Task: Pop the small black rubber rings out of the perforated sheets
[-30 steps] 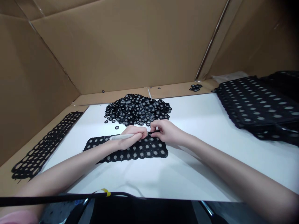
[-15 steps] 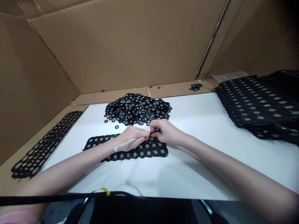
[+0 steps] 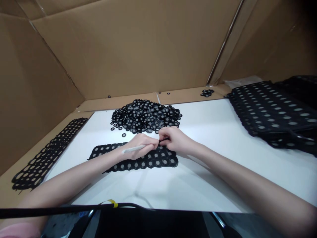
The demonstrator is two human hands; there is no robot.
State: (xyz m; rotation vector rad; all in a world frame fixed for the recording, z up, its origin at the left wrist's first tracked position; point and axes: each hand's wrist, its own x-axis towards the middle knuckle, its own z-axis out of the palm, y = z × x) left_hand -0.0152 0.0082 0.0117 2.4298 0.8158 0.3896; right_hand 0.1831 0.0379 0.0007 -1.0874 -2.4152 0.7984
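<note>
My left hand (image 3: 142,145) is closed round a thin white pen-like tool (image 3: 132,149), its back end sloping towards my wrist. The tip is hidden by the fingers. Against it, my right hand (image 3: 174,138) pinches at the upper right edge of a black mat with rows of pale round spots (image 3: 138,163). Something small and dark sits between the right fingertips, too small to make out. Both hands meet over the mat, which lies flat and is partly covered by the left hand and forearm. Just beyond them rises a heap of black rings with pale centres (image 3: 146,115).
A black sheet of open holes (image 3: 52,152) lies along the left side. Stacked dotted black mats (image 3: 274,109) stand at the right. A few rings (image 3: 207,92) rest near the cardboard wall (image 3: 138,46). A black cable (image 3: 61,210) crosses the front edge of the white board (image 3: 210,122).
The back end of the white tool has swung up a little as my left hand turned. My right hand stays nearly in place at the mat's edge.
</note>
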